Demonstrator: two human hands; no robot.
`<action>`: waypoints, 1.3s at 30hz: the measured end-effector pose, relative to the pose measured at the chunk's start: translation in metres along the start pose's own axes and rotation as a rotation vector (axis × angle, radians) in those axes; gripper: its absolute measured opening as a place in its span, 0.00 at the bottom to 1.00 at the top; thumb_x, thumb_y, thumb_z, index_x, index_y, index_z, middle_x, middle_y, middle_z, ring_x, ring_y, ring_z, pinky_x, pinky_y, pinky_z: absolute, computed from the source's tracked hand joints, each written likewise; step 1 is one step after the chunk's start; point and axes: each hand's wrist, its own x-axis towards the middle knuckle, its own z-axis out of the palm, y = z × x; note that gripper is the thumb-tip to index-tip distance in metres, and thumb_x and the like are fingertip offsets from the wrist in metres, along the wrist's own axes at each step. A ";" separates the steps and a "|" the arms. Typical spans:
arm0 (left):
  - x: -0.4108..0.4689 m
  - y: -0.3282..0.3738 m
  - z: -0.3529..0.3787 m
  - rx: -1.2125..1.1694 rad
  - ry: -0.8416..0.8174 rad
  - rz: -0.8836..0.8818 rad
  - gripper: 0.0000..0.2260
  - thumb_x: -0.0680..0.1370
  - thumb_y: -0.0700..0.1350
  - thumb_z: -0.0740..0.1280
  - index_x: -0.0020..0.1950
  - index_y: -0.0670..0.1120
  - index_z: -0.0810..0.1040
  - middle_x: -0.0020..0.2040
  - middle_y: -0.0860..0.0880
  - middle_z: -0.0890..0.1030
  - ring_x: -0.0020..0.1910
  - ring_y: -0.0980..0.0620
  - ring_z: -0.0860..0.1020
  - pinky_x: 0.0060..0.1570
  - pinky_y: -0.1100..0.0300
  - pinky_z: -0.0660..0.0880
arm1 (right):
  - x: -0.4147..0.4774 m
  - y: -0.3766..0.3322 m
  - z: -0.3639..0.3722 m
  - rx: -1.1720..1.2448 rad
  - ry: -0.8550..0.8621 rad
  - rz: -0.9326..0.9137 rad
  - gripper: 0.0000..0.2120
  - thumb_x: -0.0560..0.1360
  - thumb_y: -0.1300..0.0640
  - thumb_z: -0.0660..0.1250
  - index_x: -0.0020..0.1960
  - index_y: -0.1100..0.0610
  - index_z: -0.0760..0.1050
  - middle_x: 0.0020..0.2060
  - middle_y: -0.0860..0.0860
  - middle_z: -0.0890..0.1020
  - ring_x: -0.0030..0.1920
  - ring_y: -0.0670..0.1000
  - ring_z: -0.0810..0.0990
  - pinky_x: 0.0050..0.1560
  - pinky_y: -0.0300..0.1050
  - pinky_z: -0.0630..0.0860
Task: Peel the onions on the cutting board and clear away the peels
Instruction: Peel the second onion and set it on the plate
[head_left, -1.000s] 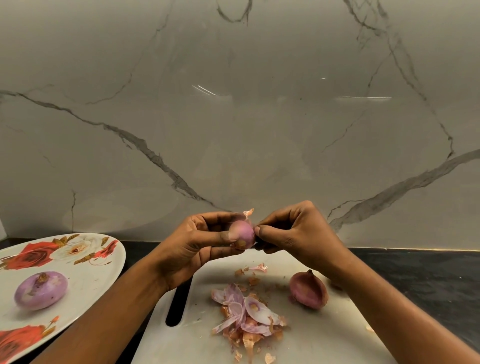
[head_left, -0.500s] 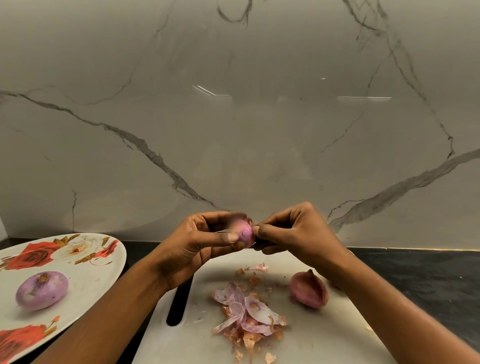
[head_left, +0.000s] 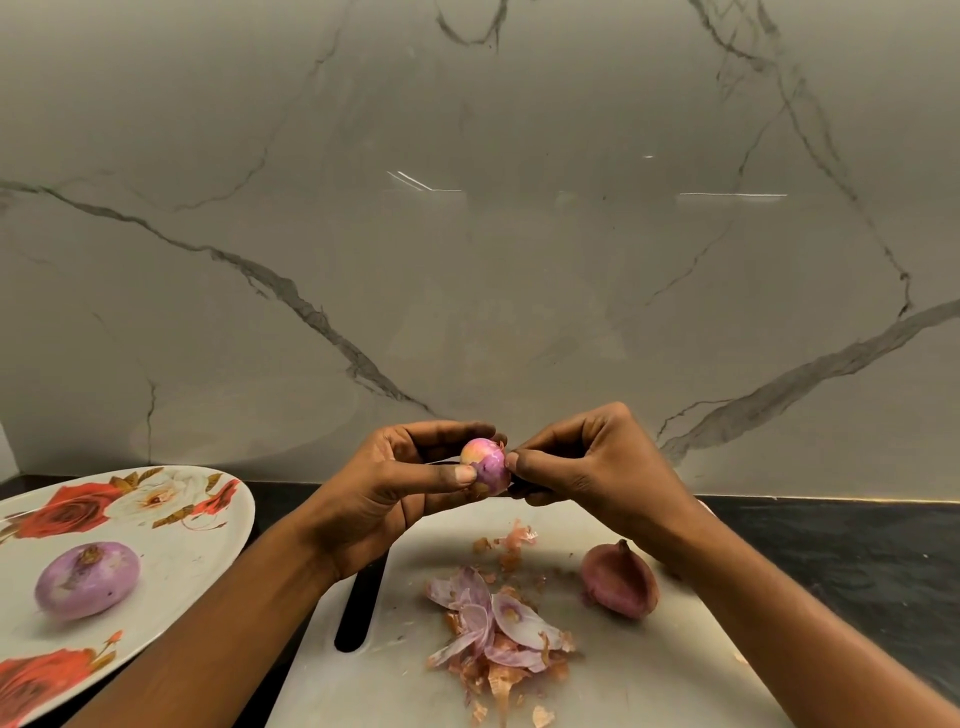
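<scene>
Partly peeled onion (head_left: 485, 465) in the air above the far edge of the white cutting board (head_left: 649, 675), gripped by the left hand (head_left: 384, 499) with the thumb pressed on its near face and the fingers curled behind. Right hand (head_left: 587, 467) pinching the same onion at its right side, thumb tip against the purple flesh, beside a ragged shred of skin near the top. Both hands close together, meeting at the onion, forearms reaching in from the lower corners.

On the cutting board, below the hands: heap of purple and papery brown peels (head_left: 498, 631), with smaller scraps scattered toward the far edge. Just right of the heap, apart from it, an unpeeled onion (head_left: 619, 581) lying on its side, tip pointing away. Dark handle slot (head_left: 361, 608) at the board's left end, partly hidden by the left wrist.

Left of the board, a rose-patterned plate (head_left: 208, 545) carrying one peeled onion (head_left: 87, 579). Board and plate resting on a dark table (head_left: 841, 551) against a grey-veined marble wall (head_left: 467, 260)
</scene>
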 end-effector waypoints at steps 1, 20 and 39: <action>0.000 0.000 0.001 0.000 0.007 -0.002 0.20 0.74 0.30 0.72 0.67 0.37 0.82 0.64 0.36 0.83 0.63 0.35 0.83 0.57 0.51 0.84 | 0.000 0.001 0.001 -0.007 0.003 -0.009 0.04 0.76 0.61 0.77 0.50 0.61 0.89 0.39 0.55 0.89 0.41 0.53 0.90 0.42 0.44 0.86; 0.003 -0.002 -0.003 -0.081 -0.028 -0.001 0.22 0.74 0.31 0.70 0.68 0.37 0.81 0.67 0.34 0.81 0.65 0.33 0.81 0.63 0.45 0.80 | 0.002 0.003 0.000 0.025 0.029 -0.043 0.06 0.78 0.58 0.76 0.52 0.61 0.88 0.41 0.55 0.89 0.43 0.53 0.90 0.47 0.50 0.88; 0.001 -0.001 0.005 0.028 0.063 -0.028 0.22 0.71 0.33 0.77 0.66 0.38 0.82 0.61 0.37 0.85 0.60 0.37 0.84 0.55 0.52 0.85 | 0.000 0.010 0.008 -0.251 0.073 -0.203 0.05 0.78 0.57 0.76 0.45 0.48 0.86 0.36 0.45 0.87 0.38 0.45 0.86 0.40 0.41 0.84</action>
